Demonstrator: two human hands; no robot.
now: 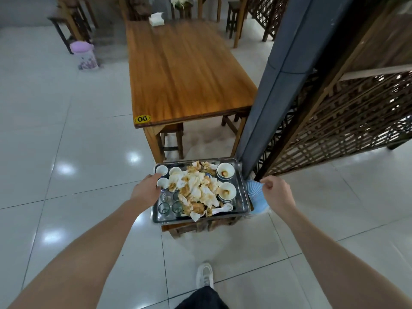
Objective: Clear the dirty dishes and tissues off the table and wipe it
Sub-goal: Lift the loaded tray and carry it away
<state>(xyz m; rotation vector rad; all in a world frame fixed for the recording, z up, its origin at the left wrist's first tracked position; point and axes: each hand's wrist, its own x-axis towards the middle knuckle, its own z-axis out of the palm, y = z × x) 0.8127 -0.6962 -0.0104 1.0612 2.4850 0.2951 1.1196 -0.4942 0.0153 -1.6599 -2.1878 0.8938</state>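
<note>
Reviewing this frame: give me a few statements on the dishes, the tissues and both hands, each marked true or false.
1. The dirty bowls and used tissues lie on a metal tray. True.
2. The tray rests on the wooden table. False: it sits on a stool in front of the table.
3. The right hand holds a blue cloth. True.
4. The left hand lifts a glass off the tray. False: it is at the tray's left rim, beside the small cups.
5. The tissue box stands beside the 05 sticker. False: it stands at the table's far end.
</note>
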